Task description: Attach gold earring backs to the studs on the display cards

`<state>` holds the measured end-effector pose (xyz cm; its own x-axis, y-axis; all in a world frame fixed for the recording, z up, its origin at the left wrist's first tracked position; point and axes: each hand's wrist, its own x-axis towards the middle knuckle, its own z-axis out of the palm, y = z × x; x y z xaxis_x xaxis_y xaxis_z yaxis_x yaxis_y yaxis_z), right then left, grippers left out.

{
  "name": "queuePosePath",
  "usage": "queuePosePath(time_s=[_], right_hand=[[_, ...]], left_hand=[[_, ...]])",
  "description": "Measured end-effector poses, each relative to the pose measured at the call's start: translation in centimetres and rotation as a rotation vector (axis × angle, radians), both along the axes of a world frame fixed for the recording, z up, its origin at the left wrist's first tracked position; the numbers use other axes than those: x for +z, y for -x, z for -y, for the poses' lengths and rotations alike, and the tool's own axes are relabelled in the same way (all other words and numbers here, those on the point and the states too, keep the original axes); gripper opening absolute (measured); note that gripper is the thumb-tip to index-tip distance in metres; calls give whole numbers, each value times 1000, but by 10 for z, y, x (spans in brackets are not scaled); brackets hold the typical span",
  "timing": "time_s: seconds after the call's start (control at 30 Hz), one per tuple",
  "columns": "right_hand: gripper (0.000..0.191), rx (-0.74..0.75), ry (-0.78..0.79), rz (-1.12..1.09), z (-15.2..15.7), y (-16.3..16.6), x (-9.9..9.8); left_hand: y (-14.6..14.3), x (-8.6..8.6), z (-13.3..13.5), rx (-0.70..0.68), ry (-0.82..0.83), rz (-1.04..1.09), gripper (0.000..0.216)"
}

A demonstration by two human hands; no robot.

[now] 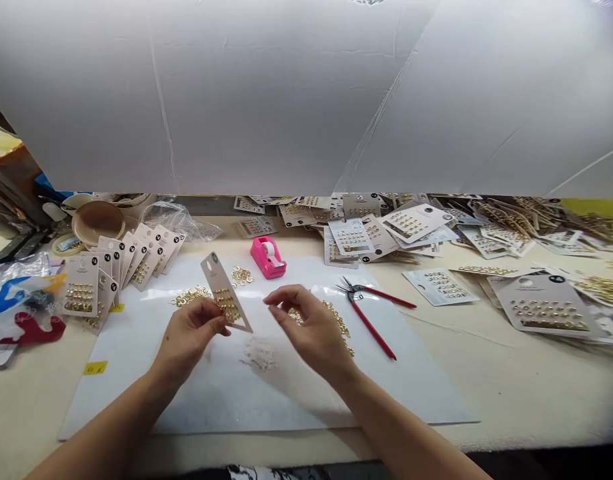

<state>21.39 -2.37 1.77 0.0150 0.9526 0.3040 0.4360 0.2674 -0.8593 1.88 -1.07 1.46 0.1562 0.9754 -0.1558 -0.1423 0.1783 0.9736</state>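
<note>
My left hand (193,333) pinches the lower edge of an earring card (217,280), a pale card with rows of gold earrings, held up and tilted. To its right, apart from the card, is my right hand (311,327), thumb and fingertips drawn together. Anything tiny between those fingertips is too small to make out. Below the card lies a small heap of clear little pieces (259,355). Loose gold earrings lie in piles, one behind my left hand (192,295), another (242,275) beyond the card, and more (339,320) partly hidden by my right hand.
Pliers with red handles (369,313) lie on the white board (196,407), right of my hand. A pink tape dispenser (269,257) stands at the back. Filled earring cards fan out at left (81,283) and pile up at right (541,307). A white panel (286,100) overhangs the table.
</note>
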Motion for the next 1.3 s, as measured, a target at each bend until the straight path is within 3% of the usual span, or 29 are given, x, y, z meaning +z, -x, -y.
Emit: queuePosePath(time_s=[0.1,0.2,0.3,0.4,0.57,0.7,0.83,1.0,1.3], right_hand=[[10,-71,75,74,-4,-23,12],[7,-58,112,344,-8,-44,14],[14,-22,129,643,-13,-58,4],[20,12,141,778,-16,-67,-10],[23,123,114,729,-14,-58,-20],[24,337,66,711,-13,-16,-20],[21,411,39,752,-20,33,-19],[14,340,54,765,-42,52,-22],[20,144,48,797,-80,19,-30]], left_hand=[[6,-3,-4,63,-24,-60,11],[9,-5,-5,73,-64,-134,9],[7,-5,-5,132,-60,-63,22],[5,-1,-5,229,-15,48,40],[6,5,-7,300,-5,119,36],[10,6,-7,338,-64,182,30],[12,2,-9,342,-52,256,27],[14,-1,-12,375,-25,320,26],[11,1,-9,390,14,345,24]])
